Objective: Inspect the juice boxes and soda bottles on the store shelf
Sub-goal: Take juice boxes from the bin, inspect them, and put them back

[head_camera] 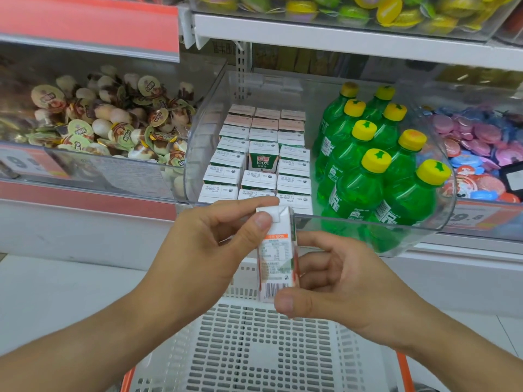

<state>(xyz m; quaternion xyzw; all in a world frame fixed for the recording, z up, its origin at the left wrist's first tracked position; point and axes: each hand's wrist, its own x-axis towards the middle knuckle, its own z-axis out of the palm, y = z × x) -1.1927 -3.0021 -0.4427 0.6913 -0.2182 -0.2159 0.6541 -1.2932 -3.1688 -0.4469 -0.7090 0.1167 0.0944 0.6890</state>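
My left hand (215, 239) and right hand (339, 281) pinch one juice box (277, 256) before the shelf bin (396, 230), fingers covering its edges; its print unreadable; eight green bottles (359, 190) show, rear boxes (263, 154) blur uncountable.

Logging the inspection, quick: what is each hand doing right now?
Left hand: pinches the top of the juice box.
Right hand: grips the same juice box at its lower end.

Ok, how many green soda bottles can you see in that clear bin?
8 green soda bottles, all in the clear bin's right half beside the juice boxes: two columns of four, running front to back. More may hide behind.
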